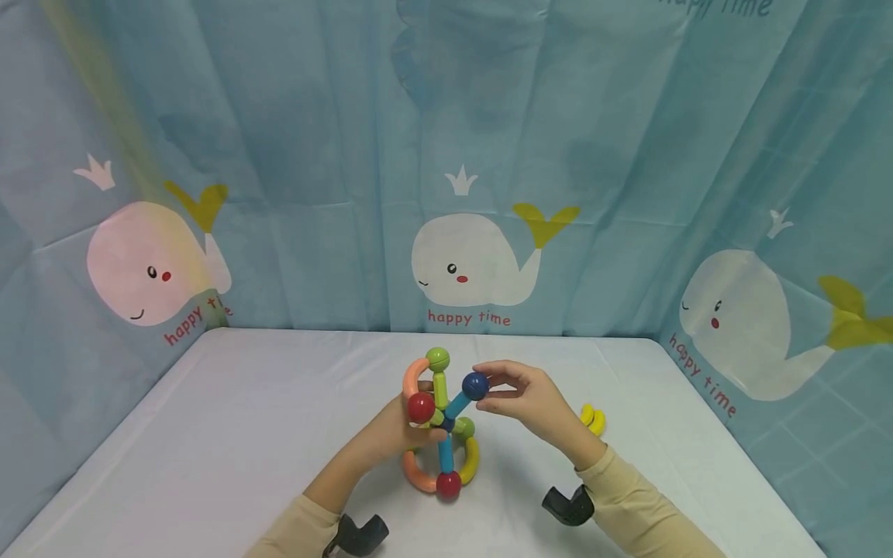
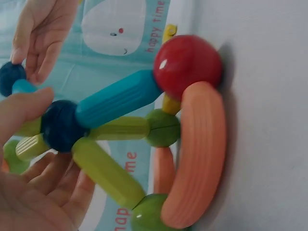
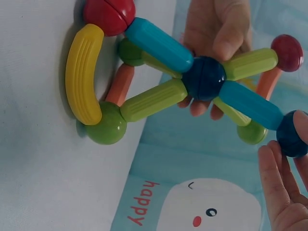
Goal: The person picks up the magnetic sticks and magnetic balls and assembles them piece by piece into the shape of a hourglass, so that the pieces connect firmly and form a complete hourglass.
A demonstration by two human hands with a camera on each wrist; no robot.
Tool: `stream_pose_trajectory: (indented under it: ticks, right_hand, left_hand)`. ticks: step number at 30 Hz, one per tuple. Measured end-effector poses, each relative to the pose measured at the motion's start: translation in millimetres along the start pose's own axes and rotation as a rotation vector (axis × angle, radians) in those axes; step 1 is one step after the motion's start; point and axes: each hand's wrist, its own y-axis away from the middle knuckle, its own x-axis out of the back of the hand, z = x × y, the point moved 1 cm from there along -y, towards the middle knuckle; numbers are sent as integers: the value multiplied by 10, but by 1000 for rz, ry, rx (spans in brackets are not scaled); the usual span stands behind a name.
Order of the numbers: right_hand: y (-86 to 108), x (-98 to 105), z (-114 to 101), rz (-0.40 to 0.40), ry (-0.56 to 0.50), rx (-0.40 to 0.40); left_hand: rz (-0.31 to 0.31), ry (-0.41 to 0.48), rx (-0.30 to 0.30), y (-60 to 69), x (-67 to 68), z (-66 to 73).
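A magnetic ball-and-stick model (image 1: 445, 459) stands on the table, its base a ring of curved orange and yellow sticks joined by red and green balls. Straight green and blue sticks rise from that ring to a dark blue centre ball (image 3: 204, 78). My left hand (image 1: 387, 438) grips the model around this centre, thumb in front and fingers behind. Above, green sticks carry a green ball (image 1: 438, 359) and a red ball (image 1: 422, 408), with a curved orange stick between them. My right hand (image 1: 532, 403) pinches another dark blue ball (image 1: 476, 386) at the end of a slanted blue stick (image 3: 252, 105).
Loose curved yellow sticks (image 1: 593, 419) lie on the white table (image 1: 279, 403), beyond my right forearm. A blue curtain (image 1: 314, 155) printed with whales hangs around the back and sides. Black wrist mounts (image 1: 568, 505) sit at both cuffs.
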Motion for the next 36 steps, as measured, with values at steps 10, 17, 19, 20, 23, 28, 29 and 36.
stream_pose_trajectory:
  ticks: [10,17,19,20,23,28,29,36]
  right_hand:
    - [2,19,4,-8,-12,2]
    - [43,96,52,103,-19,-59]
    - [69,158,84,150,-34,-73]
    - [85,195,104,173,-48,-77]
    - [148,309,156,242,-71,-106]
    - [275,579,325,350,0,-253]
    - [298,648,377,365,15,-292]
    - [458,1030,731,407,107,-497]
  left_hand:
    - [92,-23,7,-18,-77,-11]
    - [115,-5,1,-35,-103,-14]
    - [110,27,0,-34,-101,-15]
    - [104,47,-1,-30,-95,-13]
    - [87,91,2,-24,-69,-25]
    - [47,110,-5,-33,-44,-34]
    - [36,108,0,-30,-43,-29]
    - [-3,127,7,21,-38,-15]
